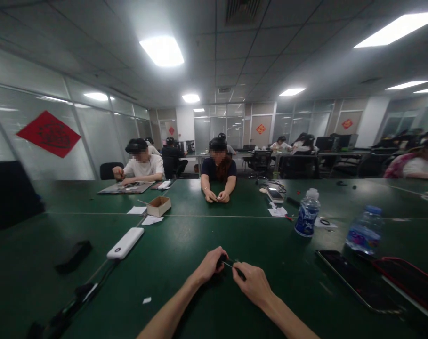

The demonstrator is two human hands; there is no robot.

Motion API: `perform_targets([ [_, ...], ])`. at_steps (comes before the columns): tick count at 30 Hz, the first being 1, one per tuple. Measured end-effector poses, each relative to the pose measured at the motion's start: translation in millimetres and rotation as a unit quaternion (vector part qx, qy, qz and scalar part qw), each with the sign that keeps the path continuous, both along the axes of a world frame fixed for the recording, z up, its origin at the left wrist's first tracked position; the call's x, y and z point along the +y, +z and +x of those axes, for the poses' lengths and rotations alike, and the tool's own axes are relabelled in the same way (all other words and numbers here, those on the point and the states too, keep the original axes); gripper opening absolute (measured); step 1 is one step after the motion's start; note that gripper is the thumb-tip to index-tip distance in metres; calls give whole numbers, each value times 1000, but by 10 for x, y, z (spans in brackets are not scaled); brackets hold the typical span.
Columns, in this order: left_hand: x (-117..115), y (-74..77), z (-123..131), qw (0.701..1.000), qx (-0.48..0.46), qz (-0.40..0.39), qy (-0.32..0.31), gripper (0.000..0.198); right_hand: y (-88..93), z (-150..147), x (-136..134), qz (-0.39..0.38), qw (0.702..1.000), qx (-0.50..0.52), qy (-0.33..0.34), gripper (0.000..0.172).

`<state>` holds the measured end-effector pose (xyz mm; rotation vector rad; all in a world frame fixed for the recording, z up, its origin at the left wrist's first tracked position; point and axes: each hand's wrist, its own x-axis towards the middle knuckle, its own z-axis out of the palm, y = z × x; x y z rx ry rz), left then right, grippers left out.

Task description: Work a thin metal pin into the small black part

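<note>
Above the green table, near the middle of the head view, my two hands come close together. The fingers of my left hand point(213, 263) are closed around a small black piece point(222, 259). A thin dark tool with a shiny, metal-looking shaft point(228, 263) reaches from it toward my right hand point(252, 281). My right hand pinches the dark end of this tool between thumb and fingers. Whether the shaft enters the black piece or only touches it is too small to tell. My fingers hide part of both things.
To the left lie a white power bank point(125, 243) with a cable, a black object point(73, 256) and a cardboard box point(159, 206). At right stand two bottles, one blue-labelled point(307, 214), by a phone point(355, 278). Across the green table point(185, 235) people sit working.
</note>
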<state>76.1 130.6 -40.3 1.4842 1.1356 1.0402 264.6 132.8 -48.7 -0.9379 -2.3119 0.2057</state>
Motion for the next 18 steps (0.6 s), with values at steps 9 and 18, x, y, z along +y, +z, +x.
perform_targets([
  [9, -20, 9, 14, 1000, 2, 8, 3, 66, 28, 27, 1, 5, 999, -22, 23, 32],
  [18, -16, -2, 9, 998, 46, 15, 29, 76, -6, 55, 11, 35, 998, -11, 51, 36],
])
